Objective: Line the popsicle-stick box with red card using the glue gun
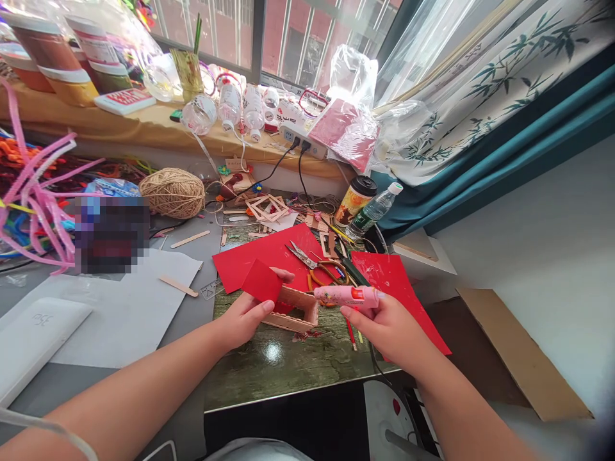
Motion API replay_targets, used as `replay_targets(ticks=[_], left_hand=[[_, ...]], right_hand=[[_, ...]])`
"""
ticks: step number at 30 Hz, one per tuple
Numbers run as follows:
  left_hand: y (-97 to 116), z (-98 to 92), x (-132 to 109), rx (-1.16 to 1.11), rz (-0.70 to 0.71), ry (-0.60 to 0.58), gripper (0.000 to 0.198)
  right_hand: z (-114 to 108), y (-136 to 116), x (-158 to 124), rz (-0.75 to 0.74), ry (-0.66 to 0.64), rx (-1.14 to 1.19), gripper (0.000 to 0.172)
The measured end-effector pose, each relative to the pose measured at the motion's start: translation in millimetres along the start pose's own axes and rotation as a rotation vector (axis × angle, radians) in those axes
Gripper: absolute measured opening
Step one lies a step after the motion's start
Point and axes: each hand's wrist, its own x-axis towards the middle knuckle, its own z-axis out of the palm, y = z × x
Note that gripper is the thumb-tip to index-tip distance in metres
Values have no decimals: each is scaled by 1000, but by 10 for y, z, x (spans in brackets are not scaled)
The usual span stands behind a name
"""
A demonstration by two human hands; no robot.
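My left hand (247,318) is closed on a small red paper square (262,280), gripping it with the thumb in front. Right beside these fingers is an open box of craft sticks (291,322), with red showing inside it; whether the hand also grips the box I cannot tell. My right hand (387,320) is wrapped round a pink glue gun (343,295), whose nozzle points left at the box's right end. Behind the box, scissors (303,257) lie partly over a large red sheet (283,246).
Another red sheet (398,288) lies to the right. At the back stand a lidded cup (355,202) and a water bottle (375,211). A twine ball (172,193), loose craft sticks (191,239) and white paper (139,307) are at left. Cardboard (523,352) stands at right.
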Motion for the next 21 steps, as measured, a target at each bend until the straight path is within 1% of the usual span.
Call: replay_targets(ticks=[4,7,11,16,21], left_hand=[[-32,0,-6,-8,17,16,53],[-21,5,-3,-9,23,27,53],[-9,14,10,-3,51,35,49],[-28,12,10,-35,63,27,45],[-27,7,3,-44,57,29,46]], right_hand=[[51,-113,158,-59,-45,67,33],[99,-166,270,-102,-64,57,31],[145,-201,365,-144,-98,59,34],[179,-219,408,-132,-98,-2,35],[198,-185,429,-129,-93,-24,33]])
